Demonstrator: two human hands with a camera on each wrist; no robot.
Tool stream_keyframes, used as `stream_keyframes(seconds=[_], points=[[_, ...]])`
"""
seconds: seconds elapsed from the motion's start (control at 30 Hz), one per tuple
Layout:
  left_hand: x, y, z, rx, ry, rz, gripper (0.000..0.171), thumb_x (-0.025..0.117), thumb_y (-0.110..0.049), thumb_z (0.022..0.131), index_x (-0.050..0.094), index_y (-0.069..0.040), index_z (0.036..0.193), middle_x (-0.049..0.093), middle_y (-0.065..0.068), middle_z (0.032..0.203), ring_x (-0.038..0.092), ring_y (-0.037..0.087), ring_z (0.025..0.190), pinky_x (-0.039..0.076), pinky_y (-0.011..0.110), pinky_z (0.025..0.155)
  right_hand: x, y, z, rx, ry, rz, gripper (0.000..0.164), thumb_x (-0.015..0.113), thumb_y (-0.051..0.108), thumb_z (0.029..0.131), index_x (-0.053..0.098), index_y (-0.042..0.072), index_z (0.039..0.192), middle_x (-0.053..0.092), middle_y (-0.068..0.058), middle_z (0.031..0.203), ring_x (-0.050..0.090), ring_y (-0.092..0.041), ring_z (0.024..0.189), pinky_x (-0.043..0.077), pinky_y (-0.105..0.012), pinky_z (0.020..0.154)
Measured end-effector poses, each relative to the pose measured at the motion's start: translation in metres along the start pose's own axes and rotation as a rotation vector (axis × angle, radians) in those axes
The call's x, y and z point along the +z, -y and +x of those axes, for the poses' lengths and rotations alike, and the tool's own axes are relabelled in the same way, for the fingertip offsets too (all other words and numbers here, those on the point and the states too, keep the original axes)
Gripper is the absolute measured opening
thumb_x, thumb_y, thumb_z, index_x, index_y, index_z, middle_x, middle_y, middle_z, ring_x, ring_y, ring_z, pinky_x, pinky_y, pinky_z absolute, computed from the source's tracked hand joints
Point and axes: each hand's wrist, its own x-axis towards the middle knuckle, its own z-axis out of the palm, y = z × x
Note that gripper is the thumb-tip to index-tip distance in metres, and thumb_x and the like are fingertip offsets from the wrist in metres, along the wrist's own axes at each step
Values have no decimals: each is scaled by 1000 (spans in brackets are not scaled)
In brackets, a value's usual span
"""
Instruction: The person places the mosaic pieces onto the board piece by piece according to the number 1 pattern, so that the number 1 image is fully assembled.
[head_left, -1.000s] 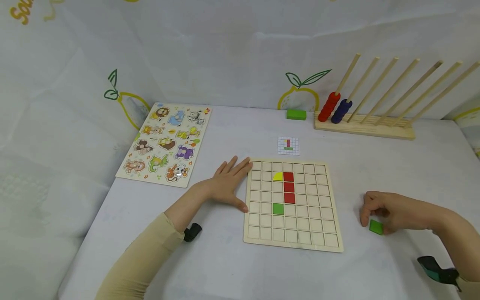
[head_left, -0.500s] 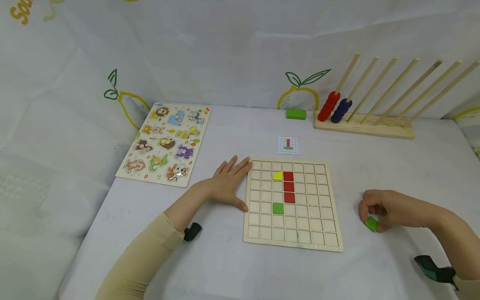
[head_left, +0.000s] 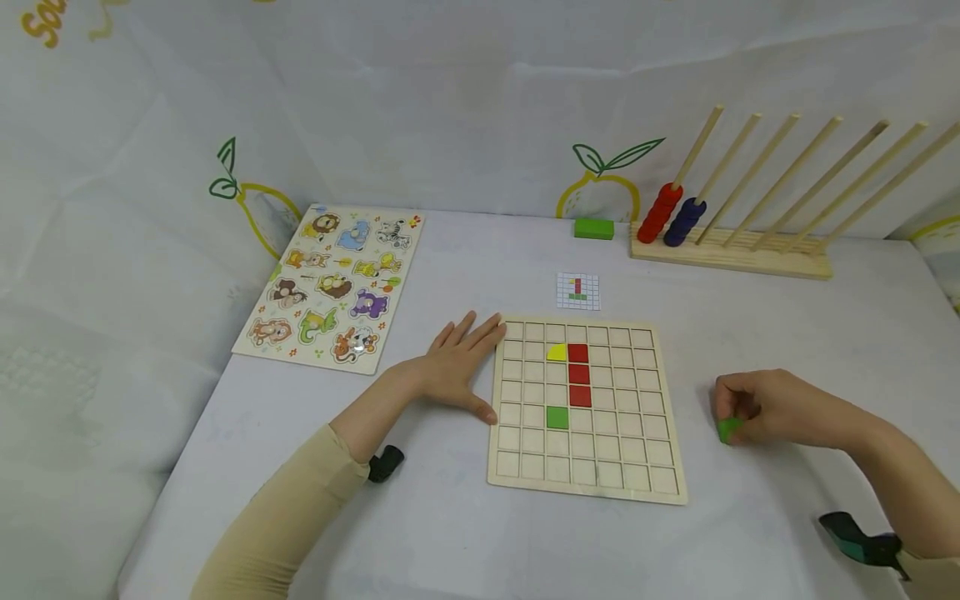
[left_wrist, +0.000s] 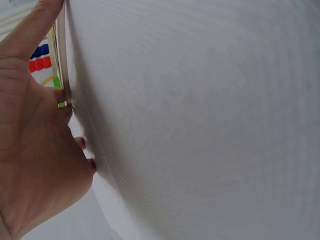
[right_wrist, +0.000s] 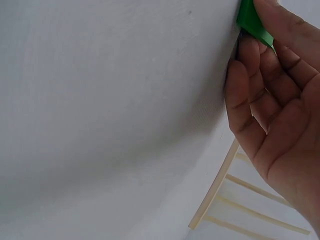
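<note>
My right hand pinches a small green square tile between thumb and fingers, low over the table right of the grid board. In the right wrist view the green tile shows at the thumb tip, with the other fingers curled behind it. Fingers spread, my left hand rests at the left edge of the wooden grid board, thumb and fingertips touching the rim. Set in the board's cells are a yellow quarter-round piece, a column of three red squares and one green square.
Behind the board lies a small printed pattern card. A green block sits at the back beside a wooden peg abacus bearing red and blue beads. At the back left lies an animal puzzle board.
My right hand has moved a little left and away from me, and the green tile has come along, now more covered by the fingers. The left hand and board stay put.
</note>
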Motion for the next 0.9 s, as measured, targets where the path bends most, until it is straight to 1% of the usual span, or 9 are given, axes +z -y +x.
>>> stream_keyframes(seconds=[0.1,0.27,0.4,0.57,0.67,0.77,0.9], points=[[0,0,0,0,0,-3,130,77,-65,71,-4,-18,160,-15,-3,168,-21,30,155,-6,54,128,-1,4,3,-4,-42,-8,26,84,21,74,58,21,81,57,9,76,47,3,68,39,-19,59],[1,0,1,-6,3,2,130,77,-66,71,-5,-19,160,-16,-4,168,-21,29,155,-6,53,128,-1,10,5,-72,-158,-1,22,81,21,80,59,23,80,59,11,78,48,3,69,40,-18,60],[1,-1,1,-5,5,-2,130,77,-66,71,-5,-18,160,-15,-3,168,-21,30,155,-6,53,128,-1,18,9,-79,-220,7,16,77,16,84,63,24,87,65,8,85,54,5,76,46,-18,63],[1,0,2,-2,5,-3,130,77,-66,71,-5,-19,160,-16,-3,168,-21,30,155,-6,53,127,1,30,16,-106,-300,4,19,72,6,87,69,22,97,70,5,96,57,7,80,52,-17,66],[2,1,3,-4,3,0,131,76,-67,70,-6,-19,160,-16,-4,168,-21,29,155,-7,53,128,4,37,21,-111,-298,55,18,71,6,88,71,19,101,72,1,101,59,5,81,54,-17,67],[2,2,3,-5,3,3,131,76,-68,70,-6,-20,160,-16,-4,168,-21,29,155,-7,53,127,6,46,27,-108,-276,102,15,71,9,89,71,18,102,73,-1,103,60,3,80,54,-18,66],[2,2,3,-5,0,4,130,76,-67,70,-5,-19,160,-16,-3,168,-21,30,155,-6,54,127,6,59,35,-107,-246,130,15,71,13,90,71,18,104,72,0,104,60,1,79,53,-19,64]])
